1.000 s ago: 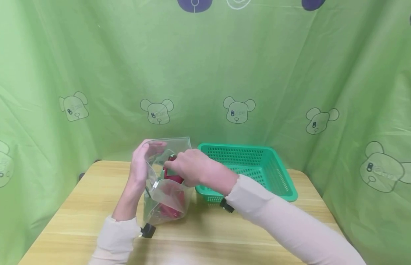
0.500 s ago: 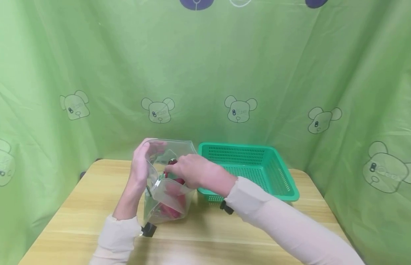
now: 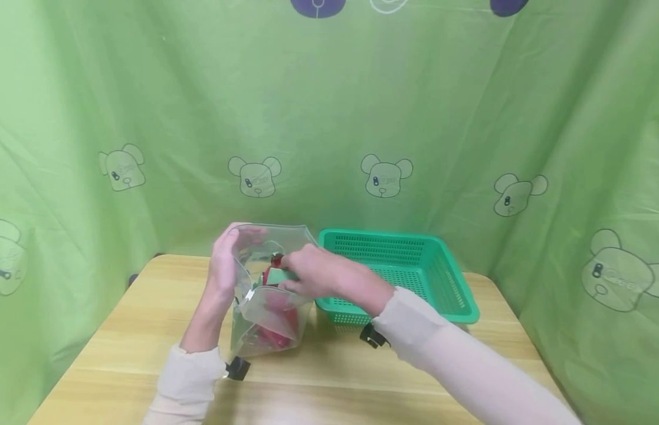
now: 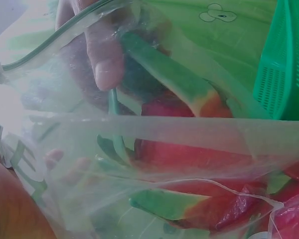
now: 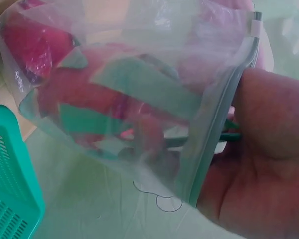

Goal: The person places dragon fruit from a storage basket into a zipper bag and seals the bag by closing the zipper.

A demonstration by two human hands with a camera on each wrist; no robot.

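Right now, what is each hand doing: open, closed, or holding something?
Left hand: holds the clear zip bag by its rim.
Right hand: fingers pinch a red-and-green piece at the bag's mouth.

- A green plastic basket with perforated walls and a flared rim stands on the right half of the surface, close to the back edge.
- The light wooden surface shows a pale grain and a rounded far-left corner.
- A green fabric backdrop printed with outlined cartoon bear heads hangs in folds behind and to both sides.
- Dark purple shapes sit along the backdrop's top edge.
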